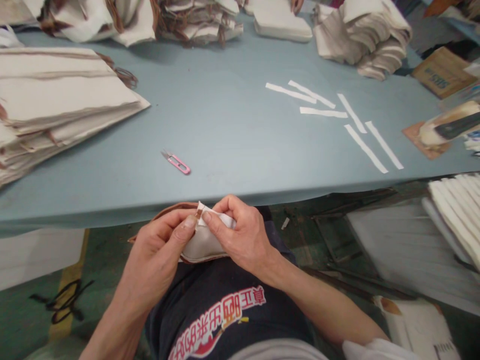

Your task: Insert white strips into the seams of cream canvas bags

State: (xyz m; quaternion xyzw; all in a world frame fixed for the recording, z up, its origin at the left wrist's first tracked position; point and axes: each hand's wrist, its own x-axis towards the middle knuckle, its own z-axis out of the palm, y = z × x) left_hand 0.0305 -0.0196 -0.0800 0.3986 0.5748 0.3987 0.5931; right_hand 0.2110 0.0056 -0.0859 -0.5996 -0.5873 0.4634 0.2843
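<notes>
In front of my apron, below the table's front edge, I hold a cream fabric piece with brown edging [204, 245]. A white strip [225, 220] lies along its upper edge. My left hand [161, 240] pinches the edge near the strip's left end, thumb on top. My right hand [243, 230] is closed on the white strip, its thumb close to the left thumb. A small brown bit shows between the two thumbs. On the table ahead lie pink thread snips [178, 163], touched by neither hand.
Several white strips [323, 113] lie loose on the blue-green table [225, 120]. A stack of cream fabric pieces [63, 95] sits at the left, and more piles [363, 35] line the far side. A cardboard box [444, 72] and a brush-like tool [450, 125] are at the right. Another person's hand [297, 6] shows at the top.
</notes>
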